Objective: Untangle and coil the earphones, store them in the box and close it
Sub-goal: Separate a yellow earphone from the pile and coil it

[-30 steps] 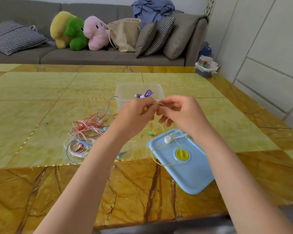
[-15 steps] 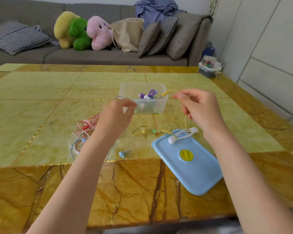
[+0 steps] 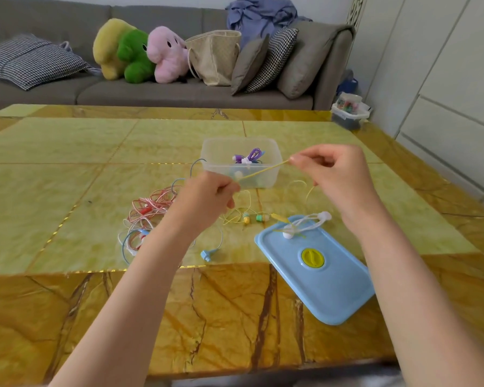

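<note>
Stretching of yellow earphone cable (image 3: 264,170) between both hands, above the table (image 3: 67,169).

Cable is pinched by the left hand (image 3: 204,199) at its lower end and by the right hand (image 3: 333,174) at its upper end, fingers curled; the slack appears to trail to the yellow earbuds (image 3: 253,218) on the table. Purple earphones (image 3: 249,157) are seen in the clear box (image 3: 263,180). White earphones (image 3: 305,223) lie on the blue lid (image 3: 319,289). Red and blue tangle (image 3: 146,216) lies left.
</note>
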`<state>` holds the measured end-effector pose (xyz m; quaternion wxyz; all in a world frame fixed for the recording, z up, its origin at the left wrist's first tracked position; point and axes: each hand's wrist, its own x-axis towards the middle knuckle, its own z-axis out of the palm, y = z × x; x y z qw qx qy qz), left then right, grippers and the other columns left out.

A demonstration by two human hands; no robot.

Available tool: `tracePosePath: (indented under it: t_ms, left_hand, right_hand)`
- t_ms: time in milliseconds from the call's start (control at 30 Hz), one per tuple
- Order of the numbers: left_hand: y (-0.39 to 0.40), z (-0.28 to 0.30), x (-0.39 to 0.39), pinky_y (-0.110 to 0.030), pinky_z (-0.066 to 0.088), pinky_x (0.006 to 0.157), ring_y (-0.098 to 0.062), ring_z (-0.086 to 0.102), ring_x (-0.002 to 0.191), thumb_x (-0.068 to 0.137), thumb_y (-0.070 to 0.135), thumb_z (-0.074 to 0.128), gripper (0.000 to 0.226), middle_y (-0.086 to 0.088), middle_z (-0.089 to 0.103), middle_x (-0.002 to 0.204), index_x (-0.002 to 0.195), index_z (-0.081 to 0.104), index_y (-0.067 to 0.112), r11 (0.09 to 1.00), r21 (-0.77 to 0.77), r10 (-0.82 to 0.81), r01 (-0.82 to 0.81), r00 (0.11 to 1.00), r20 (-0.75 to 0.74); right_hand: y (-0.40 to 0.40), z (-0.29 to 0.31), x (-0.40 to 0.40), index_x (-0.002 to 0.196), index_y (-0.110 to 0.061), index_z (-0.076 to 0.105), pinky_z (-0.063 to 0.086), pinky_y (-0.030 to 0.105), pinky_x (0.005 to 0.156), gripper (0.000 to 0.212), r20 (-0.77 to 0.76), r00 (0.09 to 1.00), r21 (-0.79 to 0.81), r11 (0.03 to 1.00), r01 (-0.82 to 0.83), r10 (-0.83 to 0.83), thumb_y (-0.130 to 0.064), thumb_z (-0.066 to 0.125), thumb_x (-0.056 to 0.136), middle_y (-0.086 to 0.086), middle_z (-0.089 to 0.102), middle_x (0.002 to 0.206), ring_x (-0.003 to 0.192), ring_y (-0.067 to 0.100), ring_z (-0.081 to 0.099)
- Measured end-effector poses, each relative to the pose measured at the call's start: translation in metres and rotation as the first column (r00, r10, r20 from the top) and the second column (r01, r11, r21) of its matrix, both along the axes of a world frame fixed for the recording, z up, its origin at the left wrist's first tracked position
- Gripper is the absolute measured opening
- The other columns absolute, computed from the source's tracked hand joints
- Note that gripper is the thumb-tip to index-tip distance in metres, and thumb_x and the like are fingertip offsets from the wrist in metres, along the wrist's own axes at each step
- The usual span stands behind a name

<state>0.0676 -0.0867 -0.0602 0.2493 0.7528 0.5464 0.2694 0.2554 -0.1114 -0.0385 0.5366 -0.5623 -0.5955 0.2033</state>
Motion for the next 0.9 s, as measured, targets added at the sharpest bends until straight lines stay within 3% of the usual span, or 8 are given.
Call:
tracePosePath:
  t_ms: [67, 167, 300, 400, 533, 600, 733, 900]
  left_hand:
    - [-0.004, 0.001, 0.005, -0.011, 0.043, 0.052, 0.006, 0.054, 0.054, 0.095, 0.017, 0.05, 0.022, 0.01, 0.063, 0.075, 0.102, 0.069, 0.007, 0.991, -0.066, -0.12, 0.119, 0.993, -0.016]
    - [-0.011, 0.01, 0.016, -0.026, 0.051, 0.082, -0.006, 0.061, 0.076, 0.093, 0.007, 0.051, 0.02, 0.01, 0.062, 0.082, 0.108, 0.062, 0.015, 0.955, -0.124, -0.224, 0.269, 0.93, 0.292]
    - [-0.02, 0.02, 0.024, -0.013, 0.032, 0.041, -0.003, 0.026, 0.044, 0.1, 0.017, 0.038, 0.03, 0.009, 0.031, 0.055, 0.08, 0.06, 0.014, 0.884, -0.25, -0.104, 0.395, 0.688, 0.718]
    - [-0.02, 0.023, 0.024, -0.012, 0.012, 0.035, 0.0, 0.018, 0.039, 0.099, 0.022, 0.037, 0.031, 0.011, 0.024, 0.051, 0.077, 0.057, 0.017, 0.82, -0.241, -0.064, 0.52, 0.502, 0.863]
    - [-0.02, 0.027, 0.026, -0.01, 0.019, 0.031, 0.002, 0.039, 0.036, 0.095, 0.017, 0.039, 0.026, 0.009, 0.054, 0.058, 0.091, 0.064, 0.01, 0.792, -0.164, 0.014, 0.588, 0.251, 0.968]
    - [-0.017, 0.029, 0.023, -0.007, 0.041, 0.04, -0.002, 0.064, 0.058, 0.096, 0.014, 0.039, 0.026, -0.002, 0.07, 0.077, 0.095, 0.063, 0.005, 0.816, -0.168, 0.069, 0.553, 0.196, 0.978]
    - [-0.01, 0.023, 0.011, -0.031, 0.052, 0.092, -0.02, 0.061, 0.112, 0.094, 0.016, 0.043, 0.024, -0.012, 0.064, 0.121, 0.101, 0.063, 0.005, 0.894, -0.148, 0.048, 0.423, 0.237, 0.97]
    - [0.0, 0.017, 0.0, -0.031, 0.042, 0.101, -0.008, 0.057, 0.101, 0.096, 0.005, 0.044, 0.026, 0.006, 0.064, 0.1, 0.088, 0.065, 0.018, 0.982, -0.129, 0.027, 0.14, 0.566, 0.824]
  right_hand:
    - [0.001, 0.001, -0.003, 0.068, -0.028, 0.066, 0.037, 0.029, 0.062, 0.018, -0.002, 1.0, 0.041, 0.999, -0.018, 0.019, -0.016, 0.069, 0.081, 0.01, 0.052, 0.064, 0.062, 0.014, 0.042]
    - [0.002, -0.001, -0.013, 0.07, -0.027, 0.067, 0.038, 0.031, 0.063, 0.016, 0.058, 0.992, 0.025, 0.993, -0.114, 0.113, -0.015, 0.07, 0.081, 0.024, 0.056, 0.066, 0.063, 0.018, 0.043]
    - [-0.001, 0.0, -0.02, 0.07, -0.024, 0.068, 0.036, 0.029, 0.055, 0.017, -0.046, 0.984, 0.049, 0.984, -0.169, 0.171, -0.013, 0.068, 0.083, 0.003, 0.053, 0.056, 0.058, 0.016, 0.04]
    - [-0.001, -0.002, -0.025, 0.069, -0.018, 0.067, 0.027, 0.03, 0.047, 0.02, -0.188, 0.962, 0.049, 0.98, -0.192, 0.198, -0.016, 0.062, 0.088, 0.003, 0.042, 0.054, 0.051, 0.015, 0.03]
    - [0.002, -0.016, -0.039, 0.061, -0.017, 0.061, 0.021, 0.037, 0.045, 0.034, -0.152, 0.961, -0.006, 0.972, -0.235, 0.231, -0.027, 0.054, 0.093, 0.019, 0.037, 0.053, 0.046, 0.015, 0.028]
    - [0.003, -0.021, -0.044, 0.055, -0.014, 0.053, 0.021, 0.029, 0.047, 0.041, -0.028, 0.971, -0.091, 0.967, -0.238, 0.237, -0.023, 0.053, 0.094, 0.0, 0.036, 0.047, 0.042, 0.005, 0.028]
    - [-0.002, -0.024, -0.048, 0.054, -0.034, 0.055, 0.027, 0.021, 0.049, 0.043, 0.186, 0.911, -0.263, 0.912, -0.314, 0.367, -0.021, 0.052, 0.094, -0.008, 0.035, 0.046, 0.044, 0.007, 0.031]
    - [-0.009, -0.018, -0.04, 0.075, -0.013, 0.071, 0.026, 0.016, 0.047, 0.018, 0.27, 0.876, -0.283, 0.903, -0.325, 0.4, -0.019, 0.061, 0.089, -0.007, 0.04, 0.045, 0.043, 0.006, 0.035]
